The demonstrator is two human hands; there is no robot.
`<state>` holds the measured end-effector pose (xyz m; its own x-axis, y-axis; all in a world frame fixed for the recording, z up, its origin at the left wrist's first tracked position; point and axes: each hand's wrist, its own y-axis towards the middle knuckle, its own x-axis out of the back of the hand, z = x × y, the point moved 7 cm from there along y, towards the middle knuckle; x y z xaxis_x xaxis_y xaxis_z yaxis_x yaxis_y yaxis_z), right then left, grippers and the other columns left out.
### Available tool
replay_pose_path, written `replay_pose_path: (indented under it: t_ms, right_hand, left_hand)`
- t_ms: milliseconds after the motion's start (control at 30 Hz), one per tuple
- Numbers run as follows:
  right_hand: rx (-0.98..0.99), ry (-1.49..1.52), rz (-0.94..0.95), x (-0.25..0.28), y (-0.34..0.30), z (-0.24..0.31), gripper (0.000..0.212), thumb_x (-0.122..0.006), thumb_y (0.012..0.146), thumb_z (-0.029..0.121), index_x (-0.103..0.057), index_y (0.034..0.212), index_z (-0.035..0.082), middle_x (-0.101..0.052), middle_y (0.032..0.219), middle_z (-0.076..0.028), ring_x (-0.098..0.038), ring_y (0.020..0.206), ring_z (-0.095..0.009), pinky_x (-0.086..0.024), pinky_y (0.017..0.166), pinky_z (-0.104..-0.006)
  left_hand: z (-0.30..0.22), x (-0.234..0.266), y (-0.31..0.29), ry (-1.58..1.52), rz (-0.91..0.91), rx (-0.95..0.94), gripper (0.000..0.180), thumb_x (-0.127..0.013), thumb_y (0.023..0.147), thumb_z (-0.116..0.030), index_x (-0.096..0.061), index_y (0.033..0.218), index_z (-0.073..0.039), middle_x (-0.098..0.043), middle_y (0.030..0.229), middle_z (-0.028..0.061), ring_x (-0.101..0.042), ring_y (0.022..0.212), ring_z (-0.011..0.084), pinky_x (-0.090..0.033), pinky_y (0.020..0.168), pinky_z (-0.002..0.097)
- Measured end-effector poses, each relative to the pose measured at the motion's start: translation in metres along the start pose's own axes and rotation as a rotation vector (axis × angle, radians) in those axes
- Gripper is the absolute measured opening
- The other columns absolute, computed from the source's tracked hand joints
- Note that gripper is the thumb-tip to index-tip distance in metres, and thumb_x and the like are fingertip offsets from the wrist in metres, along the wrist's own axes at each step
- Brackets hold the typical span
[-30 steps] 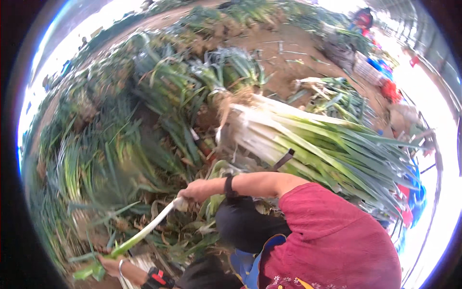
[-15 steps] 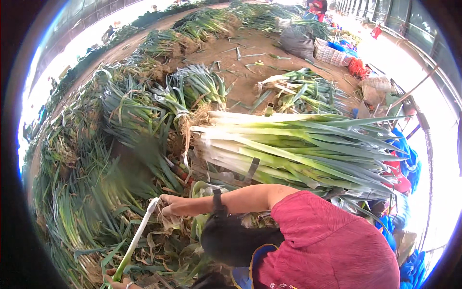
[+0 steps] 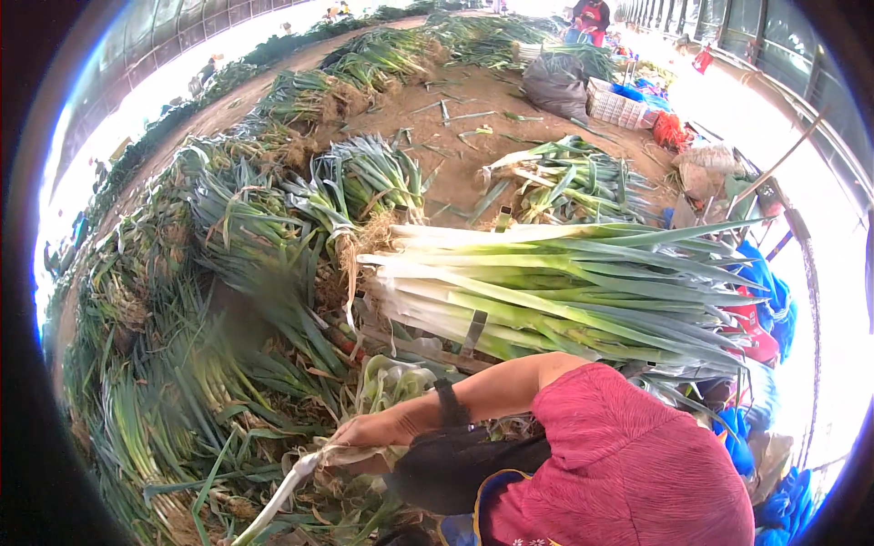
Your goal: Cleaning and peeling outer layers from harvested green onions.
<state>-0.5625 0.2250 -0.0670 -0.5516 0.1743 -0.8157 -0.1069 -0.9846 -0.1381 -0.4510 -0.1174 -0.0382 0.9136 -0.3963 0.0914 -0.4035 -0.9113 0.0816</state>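
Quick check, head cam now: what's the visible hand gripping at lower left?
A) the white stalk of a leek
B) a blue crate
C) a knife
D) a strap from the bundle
A: the right hand is closed around the white stalk of a leek, which runs down-left from the fist toward the frame's lower edge; the stacked cleaned leeks lie apart above the forearm. The left hand is out of view.

right hand [image 3: 369, 429] grip closed on leek [image 3: 289, 482] | cleaned leek stack [image 3: 555, 291] beyond
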Motion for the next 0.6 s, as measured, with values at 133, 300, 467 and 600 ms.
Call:
replay_pose_path:
  t_ms: [133, 300, 467, 600]
  right_hand:
    - [-0.167, 0.36, 0.229, -0.068, -0.032, 0.008, 0.028, -0.043, 0.097, 0.024, -0.057, 0.109, 0.002, -0.032, 0.05, 0.009, -0.029, 0.035, -0.003, -0.024, 0.03, -0.0183]
    - [-0.172, 0.434, 0.165, -0.072, -0.036, 0.004, 0.027, -0.042, 0.096, 0.02, -0.056, 0.11, 0.001, -0.034, 0.051, 0.007, -0.033, 0.036, -0.004, -0.026, 0.031, -0.0192]
    - [-0.11, 0.011, 0.07, -0.093, -0.045, 0.013, 0.022, -0.052, 0.092, 0.014, -0.059, 0.108, 0.0, -0.044, 0.056, 0.004, -0.042, 0.042, -0.007, -0.032, 0.037, -0.0228]
    - [-0.005, -0.303, 0.106, -0.103, -0.055, 0.016, 0.025, -0.054, 0.092, 0.02, -0.063, 0.099, -0.002, -0.051, 0.061, 0.003, -0.047, 0.049, -0.006, -0.036, 0.043, -0.0235]
  left_hand:
    - [-0.002, -0.005, -0.002, 0.0, 0.007, 0.004, 0.047, -0.043, 0.096, -0.032, -0.039, 0.131, -0.001, -0.047, 0.124, 0.0174, -0.053, 0.1, 0.0279, -0.042, 0.086, 0.0386]
    - [-0.005, -0.015, -0.006, -0.003, 0.021, 0.008, 0.045, -0.044, 0.096, -0.032, -0.04, 0.129, -0.002, -0.048, 0.121, 0.0169, -0.053, 0.097, 0.027, -0.043, 0.083, 0.038]
    - [-0.007, -0.013, -0.005, -0.008, 0.017, 0.011, 0.043, -0.045, 0.095, -0.031, -0.041, 0.127, -0.002, -0.049, 0.118, 0.0165, -0.054, 0.095, 0.0261, -0.043, 0.081, 0.0375]
    - [-0.01, -0.015, -0.005, -0.022, 0.016, 0.01, 0.042, -0.046, 0.095, -0.031, -0.042, 0.126, -0.002, -0.05, 0.116, 0.0161, -0.054, 0.093, 0.0254, -0.044, 0.079, 0.037]
